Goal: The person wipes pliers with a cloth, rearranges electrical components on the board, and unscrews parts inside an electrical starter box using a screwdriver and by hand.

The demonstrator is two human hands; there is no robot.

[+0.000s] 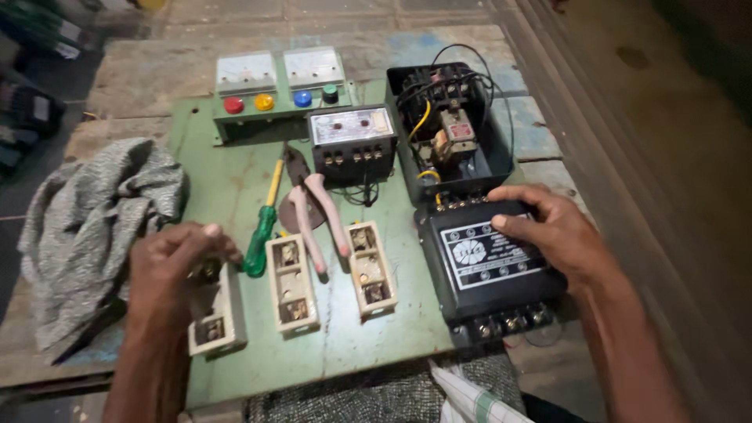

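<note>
My left hand (176, 262) pinches the far end of the left fuse holder (215, 313) on the green panel (227, 188); my right hand (548, 231) lies spread on the black unit (486, 266) at right. I judge assembly barely begun: two more holders (291, 283) lie loose, pliers (313, 207) across them. The far open box (450, 129) holds wired parts.
</note>
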